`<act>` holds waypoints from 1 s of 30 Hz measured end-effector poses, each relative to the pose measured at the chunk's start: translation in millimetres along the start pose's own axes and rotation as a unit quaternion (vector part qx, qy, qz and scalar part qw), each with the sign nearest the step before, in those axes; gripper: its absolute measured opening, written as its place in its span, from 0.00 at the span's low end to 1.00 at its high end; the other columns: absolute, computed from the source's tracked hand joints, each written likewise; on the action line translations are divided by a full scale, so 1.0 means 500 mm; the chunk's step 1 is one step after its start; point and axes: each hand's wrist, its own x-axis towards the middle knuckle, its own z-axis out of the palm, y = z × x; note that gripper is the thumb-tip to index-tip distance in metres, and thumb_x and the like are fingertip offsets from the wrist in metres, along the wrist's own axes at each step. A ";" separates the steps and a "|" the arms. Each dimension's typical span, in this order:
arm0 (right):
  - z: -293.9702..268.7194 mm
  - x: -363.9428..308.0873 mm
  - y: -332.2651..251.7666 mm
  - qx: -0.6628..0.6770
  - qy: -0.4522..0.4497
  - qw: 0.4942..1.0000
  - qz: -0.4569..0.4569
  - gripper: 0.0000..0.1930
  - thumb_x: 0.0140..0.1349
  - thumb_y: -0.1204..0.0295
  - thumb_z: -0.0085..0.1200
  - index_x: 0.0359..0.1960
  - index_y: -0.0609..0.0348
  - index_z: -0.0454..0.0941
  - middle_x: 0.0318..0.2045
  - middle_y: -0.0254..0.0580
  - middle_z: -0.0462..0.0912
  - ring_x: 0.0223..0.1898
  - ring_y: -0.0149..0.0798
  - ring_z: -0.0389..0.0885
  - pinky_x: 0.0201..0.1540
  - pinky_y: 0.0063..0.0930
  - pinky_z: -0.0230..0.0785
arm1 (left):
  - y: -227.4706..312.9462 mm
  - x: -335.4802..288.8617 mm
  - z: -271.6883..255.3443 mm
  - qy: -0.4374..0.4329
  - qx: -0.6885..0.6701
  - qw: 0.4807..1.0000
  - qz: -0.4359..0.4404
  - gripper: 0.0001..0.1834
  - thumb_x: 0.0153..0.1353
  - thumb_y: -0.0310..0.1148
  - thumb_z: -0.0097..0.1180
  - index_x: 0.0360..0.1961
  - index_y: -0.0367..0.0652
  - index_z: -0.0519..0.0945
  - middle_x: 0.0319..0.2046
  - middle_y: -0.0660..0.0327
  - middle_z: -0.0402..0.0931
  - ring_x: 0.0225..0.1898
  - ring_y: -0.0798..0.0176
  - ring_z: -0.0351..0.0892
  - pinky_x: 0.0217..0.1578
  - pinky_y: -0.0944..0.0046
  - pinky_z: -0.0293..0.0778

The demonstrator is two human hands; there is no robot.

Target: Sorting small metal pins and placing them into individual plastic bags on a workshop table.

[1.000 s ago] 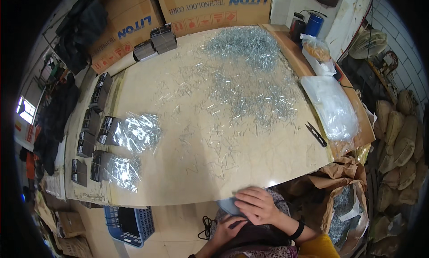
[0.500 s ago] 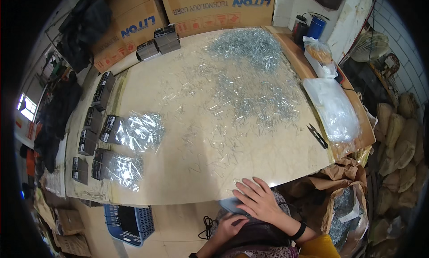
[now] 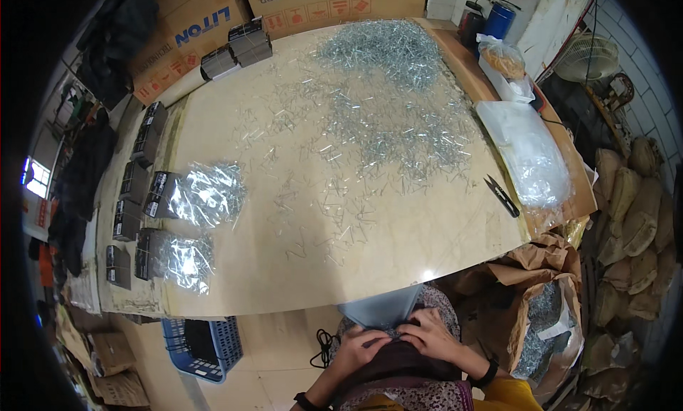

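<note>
Spreading wide across the bench (image 3: 256,269): loose metal pins (image 3: 384,91), too small to tell apart. Lying below the near edge, on the lap: a clear bag (image 3: 377,313), partly hidden. Pinching its lower edge, curled: left hand (image 3: 361,345) and right hand (image 3: 434,336), fingertips hard to make out.

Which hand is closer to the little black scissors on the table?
The right hand. It sits below the table edge at the clear bag in the lap, down and left of the black scissors. The left hand is beside it, farther left from the scissors.
</note>
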 end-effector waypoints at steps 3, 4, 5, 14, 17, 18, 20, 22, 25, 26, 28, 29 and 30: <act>0.013 -0.012 0.014 0.104 -0.023 0.992 0.066 0.13 0.58 0.73 0.61 0.46 0.51 0.81 0.41 0.40 0.75 0.43 0.44 0.75 0.49 0.38 0.64 | -0.003 -0.001 0.004 -0.043 -0.016 0.999 -0.025 0.06 0.54 0.31 0.68 0.33 0.46 0.87 0.32 0.64 0.85 0.31 0.60 0.79 0.38 0.64 0.75; 0.012 -0.008 0.010 0.162 -0.016 0.981 0.109 0.14 0.58 0.74 0.61 0.47 0.52 0.80 0.42 0.41 0.75 0.42 0.44 0.76 0.48 0.38 0.65 | -0.002 0.000 0.003 -0.054 -0.013 0.998 -0.040 0.06 0.54 0.31 0.68 0.33 0.47 0.87 0.32 0.64 0.85 0.30 0.60 0.78 0.37 0.64 0.75; 0.009 -0.003 -0.001 0.163 -0.016 0.981 0.109 0.14 0.58 0.74 0.61 0.47 0.52 0.80 0.42 0.41 0.75 0.42 0.44 0.76 0.48 0.38 0.65 | -0.002 0.001 0.003 -0.066 -0.009 0.996 -0.055 0.06 0.53 0.31 0.68 0.33 0.47 0.87 0.32 0.64 0.85 0.29 0.60 0.78 0.36 0.64 0.74; -0.006 0.007 -0.012 0.004 -0.030 0.998 0.058 0.19 0.54 0.71 0.67 0.49 0.47 0.82 0.44 0.44 0.73 0.47 0.47 0.71 0.50 0.39 0.63 | -0.012 0.002 0.003 -0.029 -0.052 0.998 -0.037 0.07 0.54 0.30 0.67 0.35 0.44 0.86 0.35 0.61 0.84 0.32 0.56 0.78 0.39 0.61 0.75; 0.007 0.014 -0.020 0.124 0.059 0.983 0.125 0.13 0.59 0.63 0.61 0.47 0.42 0.83 0.43 0.44 0.74 0.50 0.47 0.71 0.55 0.44 0.57 | -0.023 0.001 0.005 -0.042 -0.083 0.994 -0.058 0.08 0.56 0.31 0.66 0.36 0.42 0.85 0.36 0.59 0.84 0.34 0.57 0.80 0.42 0.61 0.75; 0.012 0.013 -0.011 0.124 0.059 0.983 0.120 0.13 0.59 0.63 0.61 0.47 0.42 0.83 0.43 0.44 0.74 0.50 0.47 0.71 0.55 0.44 0.57 | -0.030 0.000 0.005 -0.038 -0.080 0.994 -0.057 0.08 0.56 0.31 0.66 0.36 0.42 0.85 0.36 0.59 0.84 0.34 0.57 0.80 0.42 0.61 0.75; 0.027 -0.008 0.026 0.089 -0.109 0.985 0.100 0.11 0.61 0.64 0.58 0.45 0.44 0.83 0.41 0.42 0.76 0.49 0.45 0.74 0.56 0.43 0.56 | -0.044 -0.002 0.009 -0.172 -0.230 0.932 -0.221 0.09 0.58 0.32 0.64 0.38 0.40 0.84 0.38 0.57 0.83 0.39 0.57 0.81 0.45 0.62 0.75; 0.039 -0.020 0.040 0.043 -0.172 0.983 0.049 0.09 0.62 0.67 0.56 0.43 0.48 0.82 0.40 0.40 0.79 0.47 0.47 0.77 0.53 0.43 0.62 | -0.060 -0.004 0.019 -0.193 -0.167 0.965 -0.063 0.08 0.60 0.31 0.61 0.37 0.38 0.82 0.38 0.56 0.81 0.41 0.60 0.81 0.45 0.66 0.74; 0.023 -0.013 0.035 0.181 -0.155 0.969 0.060 0.08 0.61 0.74 0.57 0.42 0.56 0.81 0.39 0.42 0.82 0.40 0.48 0.82 0.41 0.36 0.73 | -0.019 0.004 -0.017 -0.187 -0.182 0.958 -0.122 0.08 0.62 0.31 0.60 0.39 0.38 0.81 0.35 0.59 0.81 0.40 0.65 0.82 0.42 0.68 0.75; 0.004 0.005 0.021 0.184 -0.159 0.968 0.064 0.08 0.61 0.74 0.57 0.42 0.56 0.81 0.39 0.42 0.82 0.40 0.48 0.82 0.41 0.36 0.73 | -0.001 0.016 -0.039 -0.183 -0.193 0.947 -0.178 0.08 0.63 0.31 0.59 0.40 0.38 0.81 0.34 0.59 0.81 0.38 0.67 0.82 0.40 0.68 0.75; -0.038 0.046 -0.014 0.370 -0.066 0.912 0.164 0.07 0.61 0.78 0.58 0.41 0.61 0.80 0.38 0.42 0.82 0.39 0.38 0.82 0.43 0.28 0.72 | 0.010 0.033 -0.060 -0.118 -0.211 0.942 -0.231 0.06 0.65 0.28 0.57 0.40 0.38 0.80 0.33 0.60 0.81 0.32 0.72 0.79 0.35 0.71 0.75; -0.067 0.072 -0.029 0.374 -0.041 0.915 0.149 0.06 0.63 0.78 0.57 0.40 0.64 0.79 0.35 0.39 0.82 0.39 0.32 0.80 0.43 0.24 0.71 | 0.018 0.042 -0.078 -0.090 -0.217 0.954 -0.187 0.07 0.65 0.27 0.58 0.43 0.38 0.79 0.32 0.61 0.81 0.32 0.72 0.79 0.36 0.72 0.74; -0.084 0.089 -0.037 0.357 0.007 0.929 0.100 0.05 0.63 0.78 0.57 0.39 0.64 0.79 0.35 0.40 0.82 0.38 0.32 0.81 0.43 0.24 0.72 | 0.031 0.054 -0.092 -0.061 -0.221 0.963 -0.139 0.09 0.64 0.26 0.58 0.46 0.38 0.78 0.32 0.61 0.81 0.33 0.73 0.79 0.36 0.73 0.74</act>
